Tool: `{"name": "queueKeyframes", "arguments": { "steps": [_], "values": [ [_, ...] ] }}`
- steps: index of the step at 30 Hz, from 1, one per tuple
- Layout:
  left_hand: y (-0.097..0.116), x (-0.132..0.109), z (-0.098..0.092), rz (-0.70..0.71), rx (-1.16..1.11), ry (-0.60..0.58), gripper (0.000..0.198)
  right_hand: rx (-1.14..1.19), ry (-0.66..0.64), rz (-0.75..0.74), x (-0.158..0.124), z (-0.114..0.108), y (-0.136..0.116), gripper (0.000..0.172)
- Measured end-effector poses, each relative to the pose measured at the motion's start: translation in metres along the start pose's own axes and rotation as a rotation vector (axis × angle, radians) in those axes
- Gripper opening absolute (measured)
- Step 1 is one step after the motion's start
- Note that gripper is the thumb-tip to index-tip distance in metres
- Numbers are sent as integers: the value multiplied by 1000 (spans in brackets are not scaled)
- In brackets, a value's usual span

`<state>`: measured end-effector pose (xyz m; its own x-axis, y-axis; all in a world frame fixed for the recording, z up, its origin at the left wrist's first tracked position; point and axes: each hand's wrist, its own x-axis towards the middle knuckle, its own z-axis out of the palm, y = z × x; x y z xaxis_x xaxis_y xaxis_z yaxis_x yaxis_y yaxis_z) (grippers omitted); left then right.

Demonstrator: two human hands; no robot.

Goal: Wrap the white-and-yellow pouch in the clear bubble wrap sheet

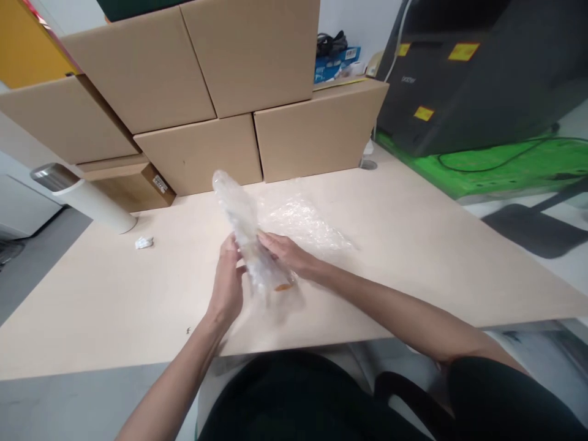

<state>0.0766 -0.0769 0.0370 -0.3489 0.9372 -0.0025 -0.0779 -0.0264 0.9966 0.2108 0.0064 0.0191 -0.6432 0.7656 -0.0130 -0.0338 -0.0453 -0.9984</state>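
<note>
A long roll of clear bubble wrap (236,211) lies slanted on the pale wooden table (413,245), with something orange showing at its near end (283,286). My left hand (228,282) curls around the roll's near part from the left. My right hand (287,252) presses on it from the right, fingers bent over the wrap. A loose sheet of the bubble wrap (303,223) spreads flat on the table behind my right hand.
Several cardboard boxes (206,104) are stacked along the table's far edge. A white cylinder with a metal top (87,196) lies at the left, a small crumpled white scrap (144,243) near it. A black printer (482,67) stands on a green mat at the right.
</note>
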Motion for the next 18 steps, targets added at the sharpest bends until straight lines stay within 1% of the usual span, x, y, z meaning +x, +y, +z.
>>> {"name": "queueKeyframes", "arguments": {
  "steps": [2,3,4,6,9,10,12,14,15,18],
  "values": [
    [0,5,15,62,139,-95,58,167,-24,41,-5,-13,-6,50],
    [-1,8,23,91,203,-132,57,210,-12,58,-8,-22,-8,51],
    [-4,12,31,121,260,-160,57,223,26,70,-10,-31,-9,51],
    [-14,20,46,193,367,-211,55,166,147,81,-15,-53,-10,50],
    [-34,34,67,325,539,-292,51,-93,333,52,-23,-90,-7,39],
    [-40,38,72,352,595,-321,49,-219,387,37,-26,-102,-5,33],
    [-50,44,81,358,684,-378,47,-491,471,14,-30,-119,-1,24],
    [-58,47,87,345,755,-426,48,-706,505,6,-30,-128,4,23],
    [-60,48,89,347,786,-442,49,-770,507,20,-29,-130,6,25],
    [-66,50,91,373,829,-454,53,-808,498,138,-18,-126,9,35]
  ]
}}
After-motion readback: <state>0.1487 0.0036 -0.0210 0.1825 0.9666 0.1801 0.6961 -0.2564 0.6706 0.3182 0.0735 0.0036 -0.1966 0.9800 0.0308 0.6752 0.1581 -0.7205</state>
